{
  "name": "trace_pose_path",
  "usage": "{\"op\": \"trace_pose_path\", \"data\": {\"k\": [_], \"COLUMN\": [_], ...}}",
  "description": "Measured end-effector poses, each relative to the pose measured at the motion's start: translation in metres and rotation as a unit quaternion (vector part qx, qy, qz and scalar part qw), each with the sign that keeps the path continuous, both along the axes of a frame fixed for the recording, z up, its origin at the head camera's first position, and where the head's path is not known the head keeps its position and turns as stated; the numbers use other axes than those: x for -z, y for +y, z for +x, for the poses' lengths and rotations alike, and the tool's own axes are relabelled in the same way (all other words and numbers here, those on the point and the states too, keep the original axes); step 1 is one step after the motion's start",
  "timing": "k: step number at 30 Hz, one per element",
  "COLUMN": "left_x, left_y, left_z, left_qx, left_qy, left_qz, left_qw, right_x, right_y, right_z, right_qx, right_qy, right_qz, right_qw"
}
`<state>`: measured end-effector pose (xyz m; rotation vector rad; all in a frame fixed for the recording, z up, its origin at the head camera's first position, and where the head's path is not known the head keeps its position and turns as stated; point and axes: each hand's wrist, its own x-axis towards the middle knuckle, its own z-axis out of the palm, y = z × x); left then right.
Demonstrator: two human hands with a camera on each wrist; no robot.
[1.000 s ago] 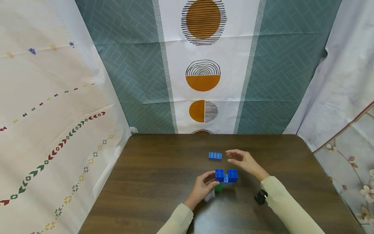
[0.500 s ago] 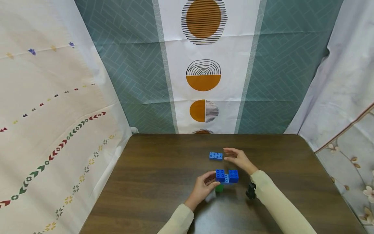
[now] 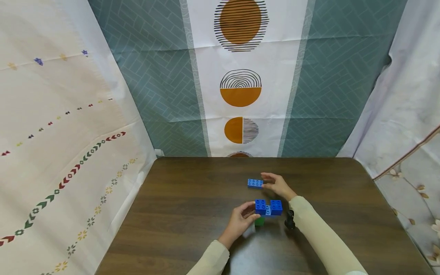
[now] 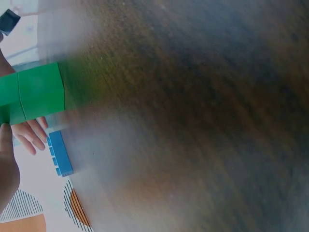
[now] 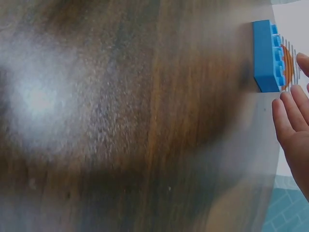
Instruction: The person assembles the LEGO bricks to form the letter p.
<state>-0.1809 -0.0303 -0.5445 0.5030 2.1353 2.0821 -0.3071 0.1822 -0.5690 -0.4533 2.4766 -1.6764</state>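
A curtained-off workspace: patterned cream cloth [image 3: 79, 126] hangs at nine o'clock, a teal-and-white curtain [image 3: 271, 93] at twelve, a floral drape [image 3: 409, 114] at three, around a wood-grain table [image 3: 192, 183].

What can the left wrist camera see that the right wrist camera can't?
Only the left wrist view shows the green bricks, with the left hand touching them, and a small black thing in the top corner.

Only the right wrist view shows a round white glare on the table.

Both show the blue brick, the right hand, the table and part of a striped orange pattern.
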Motion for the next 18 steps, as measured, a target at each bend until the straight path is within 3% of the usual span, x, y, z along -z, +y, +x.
{"op": "trace_pose_path", "data": {"k": [5, 18], "left_x": [-0.004, -0.003], "left_y": [0.0, -0.001], "left_z": [0.001, 0.002], "left_qx": [0.006, 0.003], "left_qy": [-0.004, -0.004], "left_qz": [0.005, -0.002], "left_qw": [1.0, 1.0], "right_x": [0.005, 0.021], "right_y": [-0.004, -0.009], "right_z": [-0.003, -0.007], "right_qx": [0.003, 0.025], "right_qy": [-0.011, -0.028], "right_qz": [0.008, 0.062], "right_qw": [0.9999, 0.9974]}}
